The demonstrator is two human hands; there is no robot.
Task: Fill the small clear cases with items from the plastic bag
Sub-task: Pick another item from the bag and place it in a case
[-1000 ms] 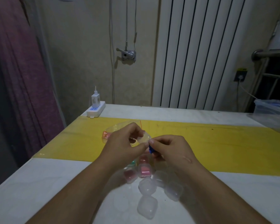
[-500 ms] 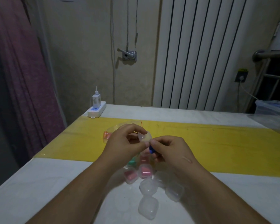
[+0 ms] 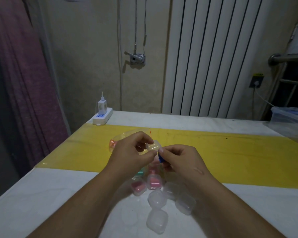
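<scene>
My left hand [image 3: 131, 155] grips a small clear case [image 3: 153, 146] between thumb and fingers, held above the table. My right hand [image 3: 181, 160] pinches a small blue item [image 3: 160, 159] just right of and below that case, fingertips nearly touching it. The clear plastic bag [image 3: 114, 142] with a pink item inside lies on the yellow strip, mostly hidden behind my left hand. Below my hands lie filled cases: two pink ones [image 3: 154, 182] [image 3: 138, 187] and a green one [image 3: 140, 173]. Several empty clear cases [image 3: 157, 198] sit nearer to me.
A yellow strip [image 3: 230, 152] runs across the white table [image 3: 41, 203]. A white power strip with a charger [image 3: 102, 114] sits at the far left corner. A clear plastic container [image 3: 291, 121] stands at the far right edge. A radiator stands behind the table.
The clear case in my left hand has tilted and shows more plainly above my fingers. Both hands stay close together in about the same place.
</scene>
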